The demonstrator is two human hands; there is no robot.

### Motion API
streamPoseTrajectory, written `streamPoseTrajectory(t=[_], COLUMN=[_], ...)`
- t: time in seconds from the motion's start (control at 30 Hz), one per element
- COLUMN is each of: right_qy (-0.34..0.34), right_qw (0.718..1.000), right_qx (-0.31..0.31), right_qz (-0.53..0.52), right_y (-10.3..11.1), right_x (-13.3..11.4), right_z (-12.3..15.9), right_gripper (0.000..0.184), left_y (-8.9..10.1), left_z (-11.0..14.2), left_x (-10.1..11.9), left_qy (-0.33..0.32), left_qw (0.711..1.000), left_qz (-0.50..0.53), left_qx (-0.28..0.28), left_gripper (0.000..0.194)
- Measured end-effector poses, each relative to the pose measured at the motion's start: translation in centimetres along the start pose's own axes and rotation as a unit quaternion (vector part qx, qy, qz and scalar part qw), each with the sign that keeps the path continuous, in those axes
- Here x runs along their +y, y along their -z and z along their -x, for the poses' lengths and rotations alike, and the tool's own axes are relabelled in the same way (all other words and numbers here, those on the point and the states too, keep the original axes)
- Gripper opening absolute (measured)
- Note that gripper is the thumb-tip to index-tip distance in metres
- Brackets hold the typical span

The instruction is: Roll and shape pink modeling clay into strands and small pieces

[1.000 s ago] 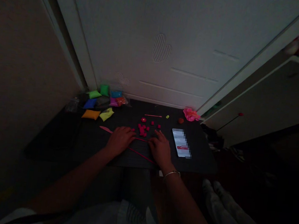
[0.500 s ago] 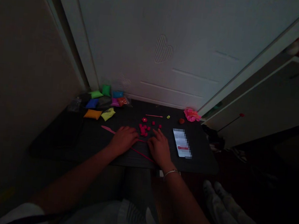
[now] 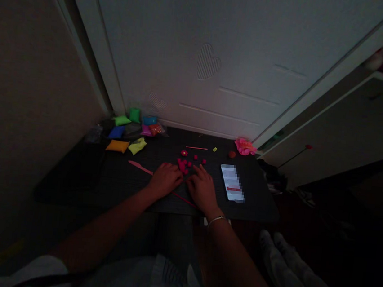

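My left hand [image 3: 167,178] rests on the dark table, fingers bent and pressed together at the end of a thin pink clay strand. My right hand [image 3: 203,190] faces it closely, thumb and fingertips at the strand's other end, index finger stretched forward. Little of that strand shows between them. A second thin pink strip [image 3: 184,200] lies nearer me, its right end by the right hand. Just beyond the fingertips sits a cluster of pink clay balls [image 3: 182,165], with a small pink flower [image 3: 184,153] with a pale centre behind it. A pink plastic knife [image 3: 138,166] reaches toward the left hand.
Coloured clay packets [image 3: 117,146] lie at the back left. A thin pink tool [image 3: 196,148], a yellow-green bit [image 3: 215,149], a reddish ball [image 3: 232,154] and a bright pink ruffled piece [image 3: 245,147] lie along the back. The phone [image 3: 232,183] is right; a white door [image 3: 160,45] stands behind.
My left hand has moved right toward my right hand, narrowing the gap and hiding most of the strand between them. More of the knife shows. My right hand has barely moved.
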State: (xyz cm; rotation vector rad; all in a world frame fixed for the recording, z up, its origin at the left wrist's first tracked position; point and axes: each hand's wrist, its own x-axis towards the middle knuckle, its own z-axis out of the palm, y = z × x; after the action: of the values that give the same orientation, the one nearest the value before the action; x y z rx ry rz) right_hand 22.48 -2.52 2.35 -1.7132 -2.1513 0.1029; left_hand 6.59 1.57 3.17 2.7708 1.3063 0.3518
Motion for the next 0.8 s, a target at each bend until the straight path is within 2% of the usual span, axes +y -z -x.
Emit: streamPoseTrajectory(t=[0.5, 0.8], right_qy=[-0.023, -0.034], right_qw=[0.999, 0.999], right_qx=[-0.004, -0.026], right_qz=[-0.024, -0.032], right_y=[0.3, -0.2], right_x=[-0.6, -1.1], right_z=[-0.1, -0.5], right_gripper=[0.014, 0.015], left_y=[0.2, 0.3], left_z=[0.5, 1.7], left_x=[-0.5, -2.3], left_qy=[0.0, 0.033], left_qw=[1.0, 0.999], left_qz=[0.028, 0.023], left_qx=[-0.001, 0.005], left_gripper=[0.021, 0.022])
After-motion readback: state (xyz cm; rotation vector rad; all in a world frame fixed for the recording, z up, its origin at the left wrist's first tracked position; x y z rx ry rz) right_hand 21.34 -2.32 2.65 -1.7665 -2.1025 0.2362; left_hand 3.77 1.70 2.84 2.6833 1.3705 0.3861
